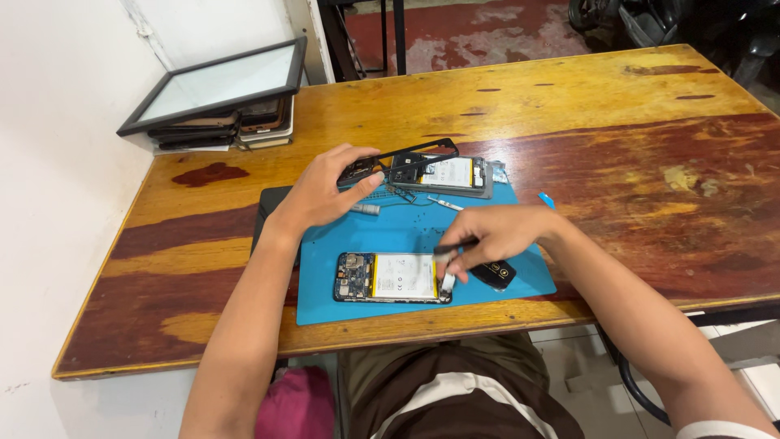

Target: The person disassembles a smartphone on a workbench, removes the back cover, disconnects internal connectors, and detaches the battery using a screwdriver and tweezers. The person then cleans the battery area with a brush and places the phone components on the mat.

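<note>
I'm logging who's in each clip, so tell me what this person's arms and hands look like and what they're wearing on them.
Both forearms are bare, with no sleeves reaching the wrists. The left hand and right hand wear no gloves, and no rings or watch can be seen. Near the right upper arm a white sleeve edge shows at the picture's bottom corner. No cables or markings.

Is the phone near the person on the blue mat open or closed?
Open: the phone has no back cover; its battery and circuit board show.
</note>
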`<state>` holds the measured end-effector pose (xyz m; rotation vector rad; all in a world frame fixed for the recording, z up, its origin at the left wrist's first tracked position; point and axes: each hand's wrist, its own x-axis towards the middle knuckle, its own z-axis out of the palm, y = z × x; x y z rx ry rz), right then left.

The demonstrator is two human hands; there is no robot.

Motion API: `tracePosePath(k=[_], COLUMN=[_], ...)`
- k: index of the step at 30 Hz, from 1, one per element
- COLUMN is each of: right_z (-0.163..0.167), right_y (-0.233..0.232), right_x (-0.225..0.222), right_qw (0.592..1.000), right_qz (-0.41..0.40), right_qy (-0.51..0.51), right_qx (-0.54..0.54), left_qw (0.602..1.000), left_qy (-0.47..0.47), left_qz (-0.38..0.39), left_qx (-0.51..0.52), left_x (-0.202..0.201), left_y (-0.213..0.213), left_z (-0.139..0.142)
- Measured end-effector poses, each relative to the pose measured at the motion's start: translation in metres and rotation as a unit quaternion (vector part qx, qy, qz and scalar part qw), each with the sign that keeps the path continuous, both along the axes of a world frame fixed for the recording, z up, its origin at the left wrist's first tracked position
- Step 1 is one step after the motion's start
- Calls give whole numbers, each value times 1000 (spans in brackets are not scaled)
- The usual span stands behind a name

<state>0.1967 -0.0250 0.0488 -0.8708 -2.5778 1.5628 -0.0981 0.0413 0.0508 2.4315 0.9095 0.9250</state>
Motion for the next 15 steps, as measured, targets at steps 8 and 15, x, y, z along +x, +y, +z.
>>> tracePosePath(k=[8,15], right_z=[-4,-3], right_y=[-6,-10], right_x=[-11,-17], right_qw=[1000,999], right_qz=[14,-23], right_qy=[-12,-10], right_qx=[-11,36], left_qw=[1000,1000], left_qy=[-5,-10], left_qz=[-6,-15], left_qx=[-3,3], left_x=[1,2], left_y=[1,1], left_z=[-1,-2])
